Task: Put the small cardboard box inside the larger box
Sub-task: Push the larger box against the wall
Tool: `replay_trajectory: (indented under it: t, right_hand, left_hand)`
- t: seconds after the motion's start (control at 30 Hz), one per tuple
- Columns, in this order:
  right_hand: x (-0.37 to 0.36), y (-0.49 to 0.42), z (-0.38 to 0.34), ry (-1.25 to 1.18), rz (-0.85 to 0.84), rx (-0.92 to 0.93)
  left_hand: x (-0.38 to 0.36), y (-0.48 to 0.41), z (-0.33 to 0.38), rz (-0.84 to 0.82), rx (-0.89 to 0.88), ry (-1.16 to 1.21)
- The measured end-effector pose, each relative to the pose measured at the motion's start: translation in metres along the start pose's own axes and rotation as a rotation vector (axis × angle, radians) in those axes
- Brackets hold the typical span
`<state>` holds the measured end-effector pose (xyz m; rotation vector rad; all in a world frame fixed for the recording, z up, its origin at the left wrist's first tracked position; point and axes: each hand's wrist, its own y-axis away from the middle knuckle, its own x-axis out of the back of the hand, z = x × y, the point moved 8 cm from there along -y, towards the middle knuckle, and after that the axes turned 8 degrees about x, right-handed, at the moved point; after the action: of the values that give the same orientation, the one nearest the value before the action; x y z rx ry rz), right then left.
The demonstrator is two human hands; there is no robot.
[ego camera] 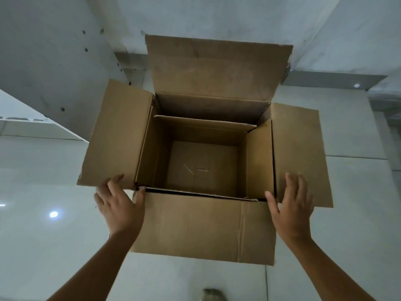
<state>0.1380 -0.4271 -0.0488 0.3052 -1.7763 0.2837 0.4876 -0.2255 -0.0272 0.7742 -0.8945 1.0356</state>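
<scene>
Dim even light, glare spots on glossy floor, wide-angle edge distortion

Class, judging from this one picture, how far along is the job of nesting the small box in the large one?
Done, apparently: the small box sits open-topped inside the larger box, whose four flaps are spread outward. In hand: the left hand touches the near-left corner, the right hand rests open by the near-right corner; neither has a grip on anything. Left: only letting go, perhaps.

forearms cut off at bottom edge, blurred object at bottom edge, unidentifiable
</scene>
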Motion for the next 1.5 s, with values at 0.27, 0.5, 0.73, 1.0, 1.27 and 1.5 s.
replay_trajectory:
  t: [0.27, 0.5, 0.73, 1.0, 1.27, 1.5]
  right_hand:
    - [-0.043, 0.029, 0.016, -0.063, -0.248, -0.02]
    - [-0.052, 0.009, -0.002, -0.221, -0.195, 0.005]
    - [-0.06, -0.046, -0.047, -0.244, -0.219, 0.019]
    - [-0.068, -0.114, -0.092, -0.213, -0.232, 0.027]
    - [-0.077, -0.162, -0.129, -0.198, -0.22, 0.04]
    - [-0.084, -0.189, -0.161, -0.248, -0.227, 0.075]
  left_hand:
    - [-0.041, 0.016, -0.034, -0.285, 0.398, 0.576]
    - [-0.043, -0.013, -0.026, -0.26, 0.272, 0.57]
    - [-0.038, -0.067, -0.013, -0.209, 0.266, 0.555]
    - [-0.034, -0.137, 0.018, -0.142, 0.239, 0.46]
    - [-0.03, -0.188, 0.028, -0.02, 0.277, 0.338]
    - [-0.041, -0.193, 0.048, -0.166, -0.009, 0.163]
